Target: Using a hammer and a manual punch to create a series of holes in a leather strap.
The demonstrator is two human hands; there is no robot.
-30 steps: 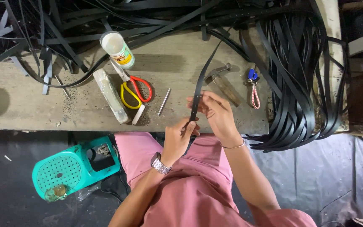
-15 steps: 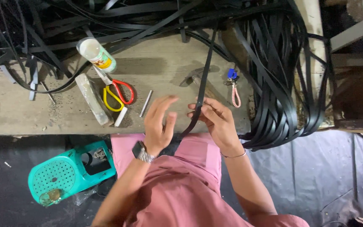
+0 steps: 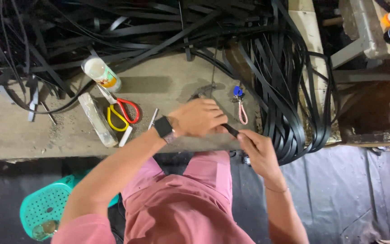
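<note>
— What is seen held at the bench edge?
— A narrow black strap point(image 3: 231, 130), flat and glossy, is stretched short between two hands, just above the worn wooden worktop's front edge.

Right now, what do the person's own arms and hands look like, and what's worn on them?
Both forearms are bare, with no gloves on the hands. The left hand has a dark square-faced watch on a black strap at its wrist. The right hand has a thin bracelet at its wrist. A pink short sleeve covers the left upper arm.
</note>
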